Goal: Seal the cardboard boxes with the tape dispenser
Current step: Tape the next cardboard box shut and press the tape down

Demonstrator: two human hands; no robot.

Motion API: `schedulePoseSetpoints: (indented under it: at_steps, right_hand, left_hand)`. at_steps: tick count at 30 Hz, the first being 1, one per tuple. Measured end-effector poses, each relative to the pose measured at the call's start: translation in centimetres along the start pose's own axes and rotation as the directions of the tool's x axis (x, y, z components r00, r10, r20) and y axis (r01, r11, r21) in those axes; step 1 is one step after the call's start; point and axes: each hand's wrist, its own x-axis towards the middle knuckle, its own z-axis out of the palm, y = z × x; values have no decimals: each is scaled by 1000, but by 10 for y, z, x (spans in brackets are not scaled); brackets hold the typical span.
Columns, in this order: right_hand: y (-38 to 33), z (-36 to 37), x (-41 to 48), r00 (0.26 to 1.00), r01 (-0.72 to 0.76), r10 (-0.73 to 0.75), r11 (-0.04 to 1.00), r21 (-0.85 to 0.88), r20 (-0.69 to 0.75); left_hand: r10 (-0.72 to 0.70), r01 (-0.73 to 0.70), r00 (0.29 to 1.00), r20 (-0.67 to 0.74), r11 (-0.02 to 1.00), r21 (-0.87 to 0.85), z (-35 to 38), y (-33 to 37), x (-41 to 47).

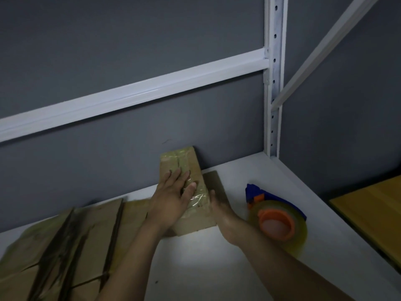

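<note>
A small cardboard box (184, 164) lies on the white shelf (217, 268) against the grey wall, with clear tape along its top. My left hand (171, 196) lies flat on the taped top, fingers straight. Against the box's right side rests my right hand (225, 220), its thumb up along the edge; its other fingers are hidden. The tape dispenser (275, 216), blue with an orange hub and a clear roll, lies on the shelf just right of my right hand, untouched.
Several flat or taped cardboard boxes (71, 242) lie at the lower left. A brown cardboard piece (214, 181) lies behind the small box. A white shelf post (273, 83) stands at the back right; a yellow board (373, 213) lies beyond the shelf's right edge.
</note>
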Motion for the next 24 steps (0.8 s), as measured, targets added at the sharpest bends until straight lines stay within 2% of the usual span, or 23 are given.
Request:
schedulePoseSetpoints:
  at_steps: [1, 2, 3, 4, 6, 9, 11, 12, 16, 17, 20, 24]
  right_hand:
    - [-2, -2, -3, 1000, 25, -25, 999, -23, -8]
    - [-1, -6, -2, 991, 120, -127, 984, -132, -45]
    - [1, -10, -2, 950, 278, -304, 926, -256, -70]
    - [0, -13, -5, 880, 438, -473, 845, -306, -45]
    - [-5, -22, -9, 748, 647, -649, 665, -374, 140]
    - [-17, -45, -4, 653, 719, -626, 333, -610, 427]
    - [-29, -59, 0, 620, 712, -584, 137, -689, 524]
    - [-34, -62, 1, 619, 705, -551, 75, -705, 560]
    - [-47, -65, 8, 576, 725, -506, -47, -688, 642]
    - [-48, -64, 8, 572, 723, -510, -55, -688, 642]
    - [-44, -60, 14, 522, 731, -558, -97, -676, 645]
    - [-34, -47, 14, 508, 716, -623, -79, -693, 595]
  left_hand:
    - [1, -1, 1000, -22, 1000, -23, 0, 2, 0]
    - [4, -6, 999, -46, 999, -51, 0, 4, -1]
    - [9, -15, 997, -73, 996, -86, 1, 4, -1]
    - [16, -30, 994, -104, 991, -131, 3, 2, -1]
    - [56, -105, 982, -180, 956, -274, 3, -6, -3]
    - [131, -219, 968, -216, 860, -461, -4, -31, -12]
    - [174, -241, 968, -178, 836, -492, -13, -54, -18]
    - [208, -252, 967, -145, 835, -489, -18, -65, -21]
    - [323, -246, 942, 96, 853, -460, -33, -90, -21]
    - [318, -246, 943, 93, 860, -448, -32, -90, -20]
    - [295, -299, 952, -77, 857, -419, -23, -86, -17]
    - [277, -359, 927, -253, 850, -386, -2, -77, -23]
